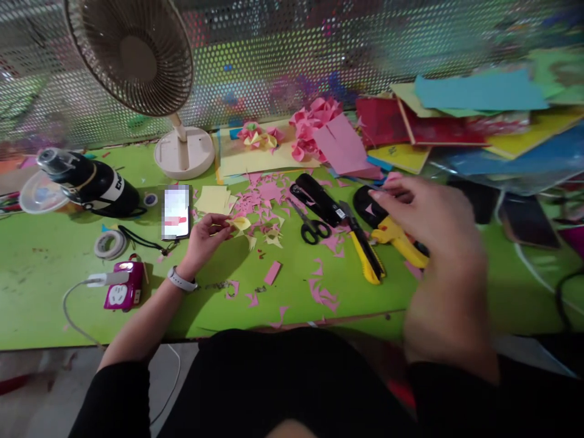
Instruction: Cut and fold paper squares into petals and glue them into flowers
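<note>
My left hand point(207, 237) pinches a small curled yellow paper petal point(241, 223) above the green table. Pink and yellow paper scraps point(262, 191) lie just beyond it, beside a stack of pale yellow paper squares point(213, 199). My right hand point(426, 210), blurred, is raised over a yellow glue gun point(401, 243) with thumb and fingers pressed together; what they hold, if anything, is unclear. To its left are a yellow utility knife point(366, 252), a black stapler point(317, 198) and black-handled scissors point(314, 232). A round black object point(365, 204) sits partly behind my fingers.
Pink paper flowers point(314, 121) and stacked coloured paper point(479, 91) line the back. On the left are a fan point(182, 152), a black bottle point(98, 185), a phone point(176, 213), a tape roll point(110, 243) and a magenta power socket point(123, 286) with a cable. Another phone point(529, 219) lies right.
</note>
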